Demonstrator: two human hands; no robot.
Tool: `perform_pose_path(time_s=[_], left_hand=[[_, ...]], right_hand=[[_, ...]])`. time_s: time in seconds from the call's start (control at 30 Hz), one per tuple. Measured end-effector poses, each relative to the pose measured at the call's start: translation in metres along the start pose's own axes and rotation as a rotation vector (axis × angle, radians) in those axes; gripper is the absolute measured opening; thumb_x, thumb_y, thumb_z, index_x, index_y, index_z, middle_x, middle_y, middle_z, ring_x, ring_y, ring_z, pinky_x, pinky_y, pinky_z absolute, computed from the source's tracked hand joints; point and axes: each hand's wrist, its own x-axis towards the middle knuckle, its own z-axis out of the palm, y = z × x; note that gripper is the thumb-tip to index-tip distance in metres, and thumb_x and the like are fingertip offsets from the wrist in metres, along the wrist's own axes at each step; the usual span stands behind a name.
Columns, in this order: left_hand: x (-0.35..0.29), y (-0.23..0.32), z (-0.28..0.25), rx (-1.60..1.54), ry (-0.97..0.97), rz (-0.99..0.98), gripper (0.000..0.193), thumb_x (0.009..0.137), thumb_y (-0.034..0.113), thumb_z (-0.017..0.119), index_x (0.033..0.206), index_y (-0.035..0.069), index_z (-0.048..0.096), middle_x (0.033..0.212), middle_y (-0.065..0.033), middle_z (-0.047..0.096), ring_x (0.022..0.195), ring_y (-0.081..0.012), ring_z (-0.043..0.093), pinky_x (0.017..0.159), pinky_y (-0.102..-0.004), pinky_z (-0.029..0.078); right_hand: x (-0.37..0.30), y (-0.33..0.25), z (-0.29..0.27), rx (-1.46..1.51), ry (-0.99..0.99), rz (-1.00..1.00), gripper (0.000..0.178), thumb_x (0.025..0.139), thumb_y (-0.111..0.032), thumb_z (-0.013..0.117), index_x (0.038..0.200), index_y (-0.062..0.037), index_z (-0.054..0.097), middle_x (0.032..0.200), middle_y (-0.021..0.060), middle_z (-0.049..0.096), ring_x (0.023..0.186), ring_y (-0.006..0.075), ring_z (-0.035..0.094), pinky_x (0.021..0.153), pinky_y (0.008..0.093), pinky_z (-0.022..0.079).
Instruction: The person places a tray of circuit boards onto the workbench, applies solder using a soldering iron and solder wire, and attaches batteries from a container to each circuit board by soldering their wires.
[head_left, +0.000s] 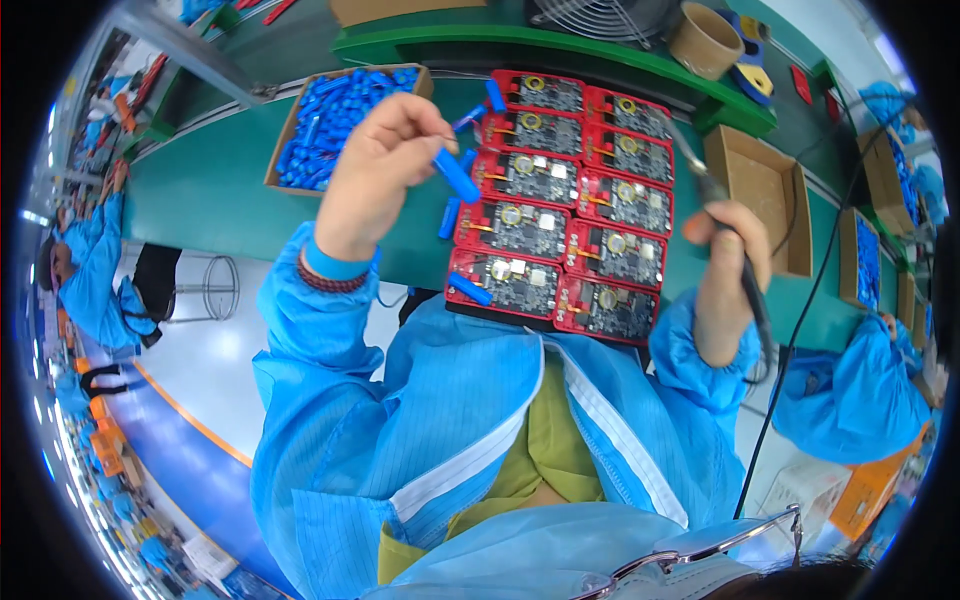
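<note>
Head view (only one): L hand (pixel 385 165) has its grip together, fingertips clamped on the upper end of a blue cyl. (pixel 458 177). That cyl. is at the L edge of the L col. of red-framed circuit boards (pixel 530 178), approx. level w/ the 3rd board from the far end. Long axis slants: upper end up-L in the fingers, free end down-R, toward the boards. So boards lie to the R of the L grip, & L hand is the nearer one to that col. Whether the free end touches a frame or hangs just above: can't tell.

A 2nd cyl. (pixel 469 289) lies on the nearest L-col. board, same slant but flatter, i.e. below & to the R of the L grip. More loose cyls. (pixel 449 218) sit along the L edge; carton of cyls. (pixel 424 82) is behind L hand on the green table (pixel 210 190).

R hand (pixel 728 275): grip wrapped round the handle of a pen-shaped tool (pixel 711 188), cable trailing toward the body. Tool axis runs up-L, thin tip near the R edge of the R col.; contact unclear. R hand is nearer that col., w/ an open carton (pixel 765 185) just beyond, to its R.
</note>
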Motion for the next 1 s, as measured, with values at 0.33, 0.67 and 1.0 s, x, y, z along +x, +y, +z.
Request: perform_pose_path(time_s=[0.33,0.67,1.0], left_hand=[[0.009,-0.036,0.097,-0.142,-0.277,-0.113,0.01,0.086,0.0,0.055,0.095,0.005,0.053,0.092,0.0007,0.055,0.083,-0.006,0.053,0.074,-0.0204,0.044],[0.006,-0.051,0.114,0.155,-0.38,-0.127,0.011,0.092,0.01,0.058,0.095,-0.002,0.058,0.081,-0.0016,0.059,0.076,-0.0073,0.053,0.067,-0.0232,0.045],[0.004,-0.043,0.112,0.314,-0.266,0.043,0.008,0.093,0.008,0.055,0.096,0.001,0.057,0.081,0.004,0.051,0.072,-0.003,0.043,0.063,-0.0198,0.037]], right_hand=[[-0.002,0.001,0.046,0.034,-0.153,0.089,0.037,0.077,0.003,0.069,0.11,-0.006,0.056,0.093,0.0084,0.061,0.083,0.0169,0.062,0.071,0.028,0.051],[0.002,0.013,0.033,-0.051,-0.128,-0.08,0.03,0.077,0.007,0.064,0.104,-0.0059,0.058,0.084,0.0095,0.06,0.072,0.0188,0.061,0.063,0.0285,0.049],[0.003,0.011,0.007,-0.142,-0.02,-0.083,0.027,0.079,0.008,0.061,0.103,-0.0056,0.06,0.091,0.007,0.061,0.08,0.0141,0.06,0.069,0.0256,0.048]])
